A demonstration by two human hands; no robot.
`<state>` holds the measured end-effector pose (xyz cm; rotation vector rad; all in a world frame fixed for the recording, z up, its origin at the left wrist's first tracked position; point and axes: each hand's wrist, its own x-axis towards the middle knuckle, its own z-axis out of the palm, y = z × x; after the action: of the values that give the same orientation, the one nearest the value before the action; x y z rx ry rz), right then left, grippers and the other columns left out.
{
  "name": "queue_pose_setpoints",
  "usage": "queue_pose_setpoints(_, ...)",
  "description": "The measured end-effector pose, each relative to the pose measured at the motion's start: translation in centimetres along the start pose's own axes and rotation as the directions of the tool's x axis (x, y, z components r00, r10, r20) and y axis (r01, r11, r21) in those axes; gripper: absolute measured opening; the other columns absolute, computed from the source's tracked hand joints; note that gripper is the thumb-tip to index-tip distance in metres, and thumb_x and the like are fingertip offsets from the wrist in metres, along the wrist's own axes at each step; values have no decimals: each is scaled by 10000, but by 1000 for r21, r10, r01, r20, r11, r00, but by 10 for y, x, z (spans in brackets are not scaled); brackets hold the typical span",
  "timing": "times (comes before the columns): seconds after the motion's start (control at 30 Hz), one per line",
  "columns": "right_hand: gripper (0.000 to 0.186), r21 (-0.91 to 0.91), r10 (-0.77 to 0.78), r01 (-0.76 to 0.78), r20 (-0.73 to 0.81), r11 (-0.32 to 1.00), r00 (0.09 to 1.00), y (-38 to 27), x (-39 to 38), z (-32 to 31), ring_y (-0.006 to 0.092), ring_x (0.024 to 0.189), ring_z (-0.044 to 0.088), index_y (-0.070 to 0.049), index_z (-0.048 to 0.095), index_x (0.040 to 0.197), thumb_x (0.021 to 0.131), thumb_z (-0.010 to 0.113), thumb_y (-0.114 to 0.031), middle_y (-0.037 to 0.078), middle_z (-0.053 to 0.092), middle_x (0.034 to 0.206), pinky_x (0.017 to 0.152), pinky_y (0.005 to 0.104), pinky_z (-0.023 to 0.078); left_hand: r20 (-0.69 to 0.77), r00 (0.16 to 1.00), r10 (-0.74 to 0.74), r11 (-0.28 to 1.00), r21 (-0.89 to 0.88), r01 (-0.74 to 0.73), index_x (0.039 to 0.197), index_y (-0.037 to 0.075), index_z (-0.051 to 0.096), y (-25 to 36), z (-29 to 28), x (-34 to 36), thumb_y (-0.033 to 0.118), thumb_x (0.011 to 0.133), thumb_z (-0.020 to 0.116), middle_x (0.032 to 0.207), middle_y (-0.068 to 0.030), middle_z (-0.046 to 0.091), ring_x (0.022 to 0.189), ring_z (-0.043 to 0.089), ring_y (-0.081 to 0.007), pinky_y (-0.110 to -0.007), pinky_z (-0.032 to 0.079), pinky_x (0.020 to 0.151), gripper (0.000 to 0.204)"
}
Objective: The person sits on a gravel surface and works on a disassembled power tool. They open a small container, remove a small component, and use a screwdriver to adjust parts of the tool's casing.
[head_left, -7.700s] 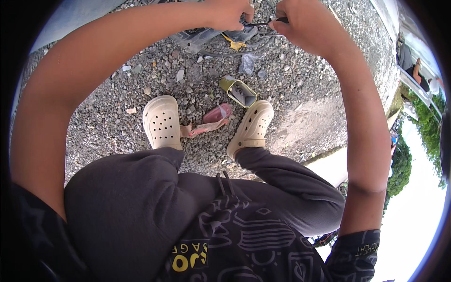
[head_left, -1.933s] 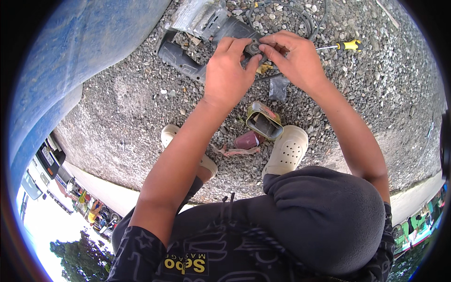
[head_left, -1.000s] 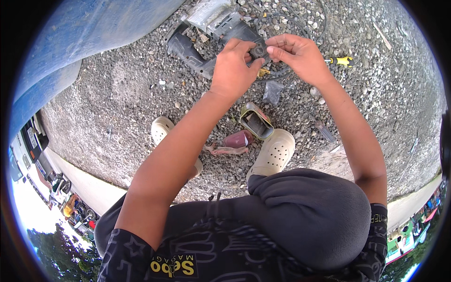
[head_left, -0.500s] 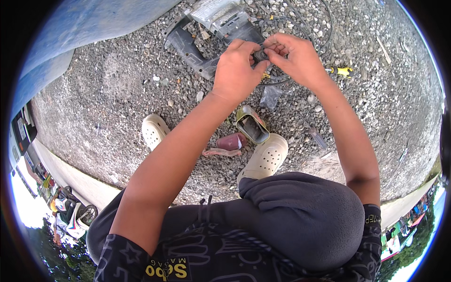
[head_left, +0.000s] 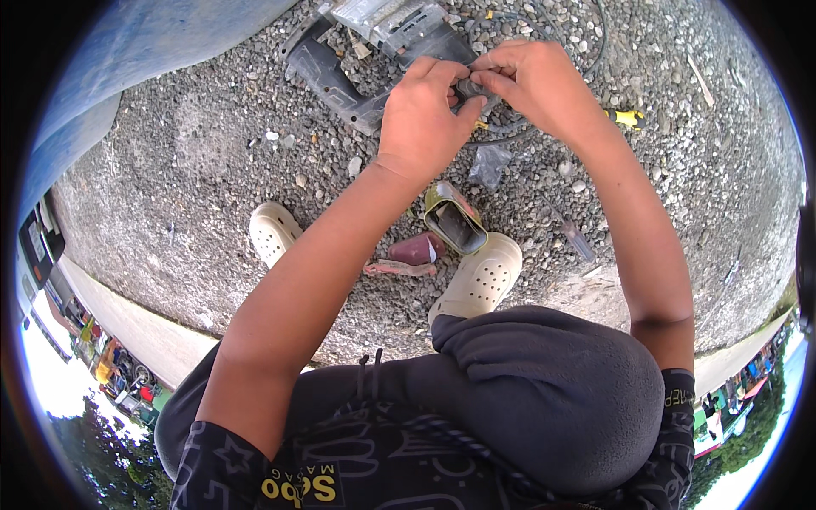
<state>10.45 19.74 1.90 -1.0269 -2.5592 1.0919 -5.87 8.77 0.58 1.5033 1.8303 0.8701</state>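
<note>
A grey-and-black power tool [head_left: 408, 32] with a loop-shaped rear handle [head_left: 327, 81] lies on the gravel at the top. At its near right end, both my hands work on a small dark round part [head_left: 467, 88]. My left hand [head_left: 423, 115] has its thumb and fingers closed around the left side of that part. From the right, my right hand [head_left: 537, 85] pinches at the same part with thumb and forefinger. Whether the part is attached to the tool is hidden behind my fingers.
Between my cream clogs [head_left: 480, 276] lie an open rectangular tin [head_left: 459, 223], a maroon container [head_left: 416, 249] and a pinkish strip [head_left: 398, 269]. Nearby are a clear plastic bag [head_left: 489, 166], a clear-handled screwdriver [head_left: 580, 242], a yellow-handled tool [head_left: 629, 118] and a black cable [head_left: 604, 38]. A blue surface [head_left: 161, 42] stands upper left.
My right hand has shifted slightly up in the picture, and its fingers are placed a little differently at the dark part. My left hand keeps its grip. The whole view has shifted slightly.
</note>
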Motion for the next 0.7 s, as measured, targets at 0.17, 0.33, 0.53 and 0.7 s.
queue_pose_setpoints(0.17,166,89,13,-12,-16,996,1000,8,-6,1,327,830,735,-37,784,1037,907,741,-130,148,760,918,783,410,595,6,1000,7,1000,11,-7,1065,27,724,-1,0,0,150,800,858,1013,-124,673,797,737,-241,-369,624,764,321)
queue_pose_setpoints(0.33,197,183,75,-75,8,980,997,8,-11,3,292,823,746,-38,762,1093,915,742,-119,146,761,917,777,389,602,-23,1000,2,1000,-12,-2,1069,30,726,-1,2,-1,147,803,861,1012,-121,675,793,740,-237,-365,626,759,321)
queue_pose_setpoints(0.53,165,120,60,-60,8,991,998,0,-8,2,270,827,757,-30,758,1067,933,730,-121,134,765,900,780,378,607,-20,1000,-5,1000,2,5,1066,29,727,-1,3,-1,133,792,862,1011,-122,676,798,739,-242,-367,626,756,322)
queue_pose_setpoints(0.7,190,173,170,-174,42,969,985,0,-7,0,252,842,769,-31,777,1067,930,740,-156,134,784,907,797,360,612,-29,1000,3,1000,-2,-3,1060,28,727,-1,3,-1,129,785,861,1001,-123,676,795,734,-244,-370,624,753,321)
